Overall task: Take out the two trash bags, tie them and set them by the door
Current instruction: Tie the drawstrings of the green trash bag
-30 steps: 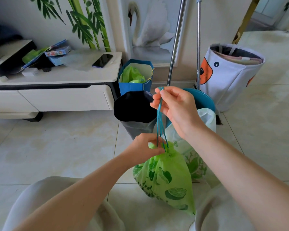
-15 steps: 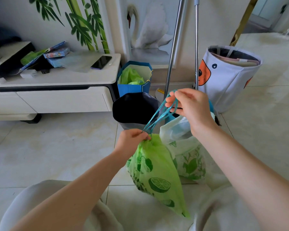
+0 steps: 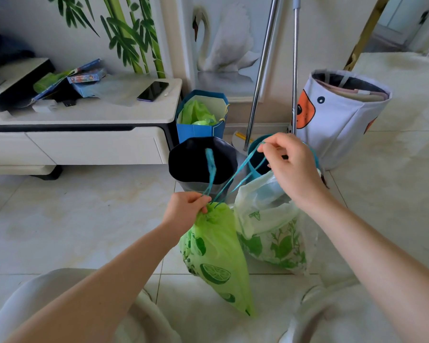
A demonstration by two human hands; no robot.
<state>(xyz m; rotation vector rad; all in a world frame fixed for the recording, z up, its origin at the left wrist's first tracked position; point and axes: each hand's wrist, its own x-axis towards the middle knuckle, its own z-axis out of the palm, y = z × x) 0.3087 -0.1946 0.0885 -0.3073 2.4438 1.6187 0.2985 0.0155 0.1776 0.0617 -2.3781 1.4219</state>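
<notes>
A green trash bag (image 3: 216, 253) with lime prints hangs in front of me, its neck gathered. My left hand (image 3: 186, 209) grips that neck. Teal drawstrings (image 3: 235, 177) run up from the neck to my right hand (image 3: 290, 164), which pinches them; one loose string end (image 3: 210, 162) sticks up over the black bin. A second bag (image 3: 270, 229), white with green leaf prints, sits open on the floor just right of the green one.
A black bin (image 3: 201, 159) and a teal bin (image 3: 254, 159) stand behind the bags. A blue paper bag (image 3: 201, 115) with green plastic, two mop poles (image 3: 260, 70), a white fabric basket (image 3: 339, 115) and a low TV cabinet (image 3: 79, 134) line the wall. A doorway (image 3: 401, 23) opens at upper right.
My right hand has swung right and slightly lower, pulling the drawstrings out at a slant. My left hand with the bag's neck has shifted left, and one string end has come loose.
</notes>
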